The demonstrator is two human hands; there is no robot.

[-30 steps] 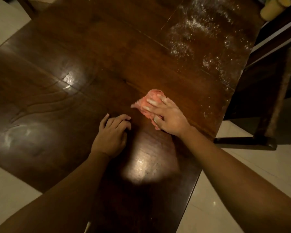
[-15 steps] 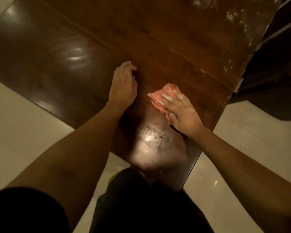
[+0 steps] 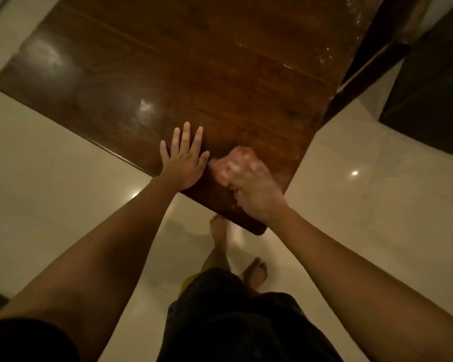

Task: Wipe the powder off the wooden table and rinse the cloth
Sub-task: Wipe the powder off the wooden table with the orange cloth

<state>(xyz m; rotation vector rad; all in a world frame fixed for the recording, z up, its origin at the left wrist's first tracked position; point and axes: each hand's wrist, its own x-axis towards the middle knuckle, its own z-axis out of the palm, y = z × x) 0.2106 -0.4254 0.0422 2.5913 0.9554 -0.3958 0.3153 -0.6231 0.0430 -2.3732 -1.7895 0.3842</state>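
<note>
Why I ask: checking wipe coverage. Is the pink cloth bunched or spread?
Bunched: the blurred pink cloth forms a small lump under the right hand.

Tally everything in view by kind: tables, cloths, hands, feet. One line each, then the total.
Dark brown wooden table: 1
Crumpled pink cloth: 1
Hands: 2, left hand flat on the table, right hand on the cloth, blurred
Bare feet: 2, far foot by the table corner, near foot
Total: 6

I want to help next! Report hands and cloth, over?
Left hand flat on table. Right hand on pink cloth near corner, blurred. Powder along far right edge.
</note>
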